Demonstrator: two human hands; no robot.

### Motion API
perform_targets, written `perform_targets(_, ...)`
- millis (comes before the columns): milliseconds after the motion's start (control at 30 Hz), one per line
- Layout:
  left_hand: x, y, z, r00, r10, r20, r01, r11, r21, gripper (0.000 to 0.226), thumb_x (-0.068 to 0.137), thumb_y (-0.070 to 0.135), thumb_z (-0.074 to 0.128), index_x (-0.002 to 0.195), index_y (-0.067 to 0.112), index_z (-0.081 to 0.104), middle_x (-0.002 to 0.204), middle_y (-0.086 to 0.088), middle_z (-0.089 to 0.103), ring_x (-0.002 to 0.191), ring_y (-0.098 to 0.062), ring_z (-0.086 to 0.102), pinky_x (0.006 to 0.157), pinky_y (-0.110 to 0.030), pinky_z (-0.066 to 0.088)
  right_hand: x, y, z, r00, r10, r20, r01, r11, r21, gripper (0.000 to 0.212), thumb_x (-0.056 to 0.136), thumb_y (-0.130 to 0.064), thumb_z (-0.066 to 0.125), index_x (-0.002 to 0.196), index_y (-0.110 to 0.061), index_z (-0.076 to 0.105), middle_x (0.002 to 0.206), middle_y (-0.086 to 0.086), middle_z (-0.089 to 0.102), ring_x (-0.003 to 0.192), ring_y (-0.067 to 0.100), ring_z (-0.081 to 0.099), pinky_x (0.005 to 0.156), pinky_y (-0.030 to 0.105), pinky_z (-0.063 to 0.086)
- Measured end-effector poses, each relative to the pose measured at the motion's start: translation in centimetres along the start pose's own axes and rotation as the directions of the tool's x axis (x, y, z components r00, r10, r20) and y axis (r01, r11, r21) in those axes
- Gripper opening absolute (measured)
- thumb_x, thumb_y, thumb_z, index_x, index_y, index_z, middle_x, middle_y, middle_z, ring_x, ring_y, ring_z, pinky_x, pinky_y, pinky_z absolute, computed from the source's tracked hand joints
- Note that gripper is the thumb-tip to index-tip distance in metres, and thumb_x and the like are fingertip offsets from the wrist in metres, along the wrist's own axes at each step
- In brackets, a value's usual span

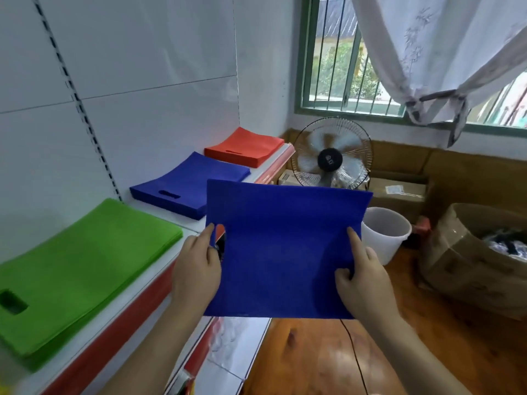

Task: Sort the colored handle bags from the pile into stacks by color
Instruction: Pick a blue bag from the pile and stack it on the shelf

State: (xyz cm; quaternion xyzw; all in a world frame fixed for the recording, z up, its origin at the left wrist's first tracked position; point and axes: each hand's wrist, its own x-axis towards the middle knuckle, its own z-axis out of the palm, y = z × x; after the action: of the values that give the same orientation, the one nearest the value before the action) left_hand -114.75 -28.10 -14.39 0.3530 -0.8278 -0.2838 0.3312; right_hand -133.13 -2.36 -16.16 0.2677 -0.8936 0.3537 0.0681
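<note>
Three bag stacks (188, 186) lie in a row on the shelf (159, 266) at left; a fan (330, 158) stands behind its far end.

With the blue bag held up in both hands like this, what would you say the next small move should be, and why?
Probably carry the blue bag forward and left and lay it on the blue stack. Both hands, left hand and right hand, grip its side edges in the air, and the shelf already holds separate green, blue and red stacks, so its colour matches the middle one.

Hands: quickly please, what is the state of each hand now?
Left hand: holds the left edge of the blue bag, near its handle hole.
Right hand: pinches the bag's right edge.
</note>
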Motion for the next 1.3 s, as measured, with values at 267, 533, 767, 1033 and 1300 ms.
perform_targets(267,7.5,2.2,5.9,0.988,-0.087,-0.125,0.099,0.99,0.097,0.049,0.108,0.019,0.041,0.156,0.023,0.045,0.106,0.004,0.053,0.083,-0.007,0.053,0.063,-0.027,0.04,14.4,3.0,3.4,0.984,-0.126,0.123,0.113,0.988,0.109,0.082,0.097,-0.021,0.056,0.164,-0.039,0.012,0.109,-0.011,0.047,0.085,0.011,0.058,0.072,0.043,0.06)
perform_targets(533,11.3,0.0,6.1,0.933,-0.189,-0.305,0.236,0.963,0.127,0.048,0.106,0.015,0.045,0.154,0.018,0.049,0.114,0.004,0.056,0.083,-0.006,0.052,0.069,-0.026,0.042,25.3,-0.9,8.3,0.913,-0.326,0.245,0.28,0.938,0.204,0.084,0.095,-0.017,0.056,0.165,-0.037,0.014,0.152,-0.003,0.041,0.109,0.026,0.058,0.082,0.043,0.053)
perform_targets(767,15.8,-3.8,5.6,0.861,-0.258,-0.438,0.344,0.93,0.127,0.047,0.106,0.016,0.046,0.153,0.017,0.05,0.127,-0.002,0.061,0.091,-0.006,0.05,0.079,-0.028,0.041,31.2,-5.8,15.3,0.83,-0.47,0.301,0.416,0.88,0.227,0.08,0.093,-0.015,0.056,0.162,-0.036,0.022,0.142,0.002,0.047,0.101,0.023,0.057,0.078,0.043,0.052)
perform_targets(1033,22.1,-7.8,5.0,0.81,-0.302,-0.502,0.438,0.881,0.178,0.045,0.102,0.017,0.051,0.146,0.016,0.056,0.129,-0.007,0.065,0.102,-0.023,0.064,0.085,-0.037,0.052,39.2,-11.9,21.2,0.756,-0.575,0.314,0.531,0.818,0.219,0.061,0.095,-0.008,0.049,0.152,-0.03,0.045,0.135,-0.002,0.05,0.107,0.024,0.058,0.082,0.044,0.055)
perform_targets(1300,24.3,-9.1,4.8,0.733,-0.395,-0.554,0.611,0.74,0.281,0.041,0.098,0.02,0.056,0.138,0.017,0.061,0.123,-0.007,0.067,0.105,-0.025,0.065,0.09,-0.041,0.054,43.8,-15.1,28.1,0.662,-0.655,0.364,0.605,0.754,0.257,0.053,0.098,-0.01,0.049,0.151,-0.019,0.05,0.135,0.001,0.052,0.114,0.027,0.058,0.088,0.044,0.056)
